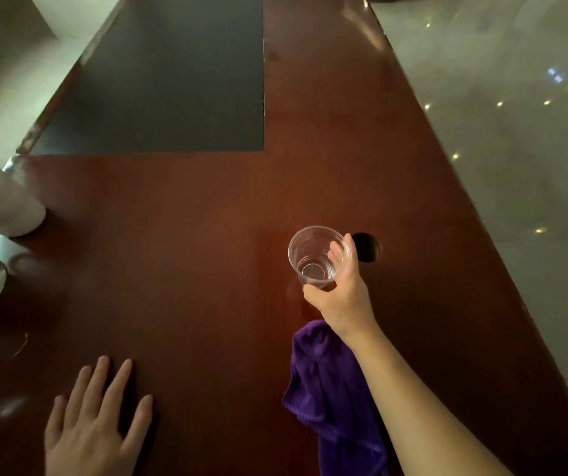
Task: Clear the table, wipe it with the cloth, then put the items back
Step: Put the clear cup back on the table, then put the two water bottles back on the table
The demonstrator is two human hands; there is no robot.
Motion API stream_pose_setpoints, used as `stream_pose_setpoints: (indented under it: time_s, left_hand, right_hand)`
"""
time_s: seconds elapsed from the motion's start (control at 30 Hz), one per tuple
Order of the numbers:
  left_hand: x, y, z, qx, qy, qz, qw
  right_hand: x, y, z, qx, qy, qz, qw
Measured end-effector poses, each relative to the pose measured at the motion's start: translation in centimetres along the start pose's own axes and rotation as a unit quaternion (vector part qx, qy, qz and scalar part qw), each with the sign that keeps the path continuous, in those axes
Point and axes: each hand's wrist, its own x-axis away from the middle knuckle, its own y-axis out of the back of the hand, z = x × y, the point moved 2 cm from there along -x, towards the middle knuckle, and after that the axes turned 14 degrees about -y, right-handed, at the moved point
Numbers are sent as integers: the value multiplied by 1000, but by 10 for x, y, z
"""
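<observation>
Wooden table (189, 235) | right hand (341, 297) grips clear cup (317, 255) (cloth (327, 389) beneath forearm) | left hand (93, 424) flat, fingers spread

dim warm light; glare spots on the floor (502, 139); left edge blurred, wide-angle bending.

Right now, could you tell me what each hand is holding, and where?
The right hand grips the clear plastic cup around its lower wall; the left hand holds nothing.

A red-brown worktop (179, 235) is carrying a dark mat (172, 80) at its far side. Near of the mat, a purple cloth (330, 389) is lying crumpled; left of it, a white cup (7, 204) is standing.
</observation>
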Motion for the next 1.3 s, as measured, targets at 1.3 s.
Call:
stream_pose_setpoints:
  time_s: [1.3]
  left_hand:
    - [-48, 183, -43, -67, -71, -132, 986]
  right_hand:
    - [85, -23, 151, 405, 223, -31, 886]
